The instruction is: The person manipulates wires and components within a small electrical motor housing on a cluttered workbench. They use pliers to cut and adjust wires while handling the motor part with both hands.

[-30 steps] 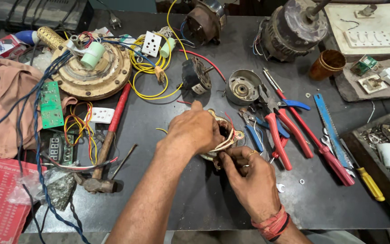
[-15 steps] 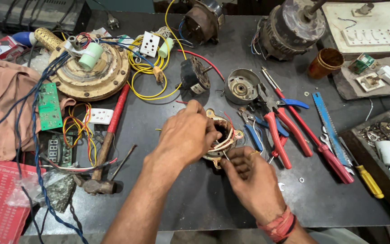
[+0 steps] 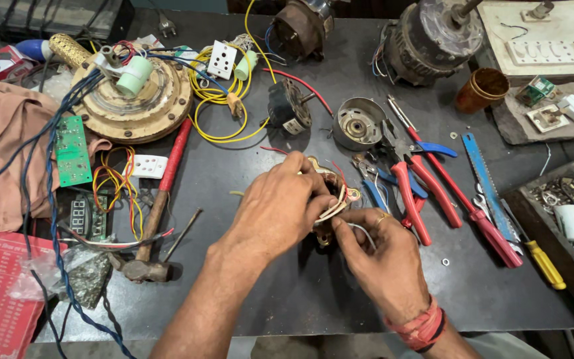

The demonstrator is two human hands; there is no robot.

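Observation:
My left hand (image 3: 280, 206) wraps over a small motor stator (image 3: 330, 183) with copper windings and thin leads, holding it just above the dark workbench (image 3: 287, 299). My right hand (image 3: 383, 256) is below and to the right of it, fingers pinching the stator's lower edge and a thin grey wire (image 3: 360, 229). Most of the stator is hidden under both hands. A red wire runs out from its top.
Red-handled pliers (image 3: 410, 196), a long red screwdriver (image 3: 460, 199), a blue saw blade (image 3: 483, 176) and a yellow screwdriver (image 3: 543, 262) lie right. A hammer (image 3: 151, 219), circuit boards (image 3: 71, 149), a fan motor housing (image 3: 134, 100) and tangled wires sit left. Motors (image 3: 426, 36) stand behind.
The camera view has shifted slightly. Both hands stay on the stator; my left hand has turned it a little and my right fingers have moved onto the grey wire.

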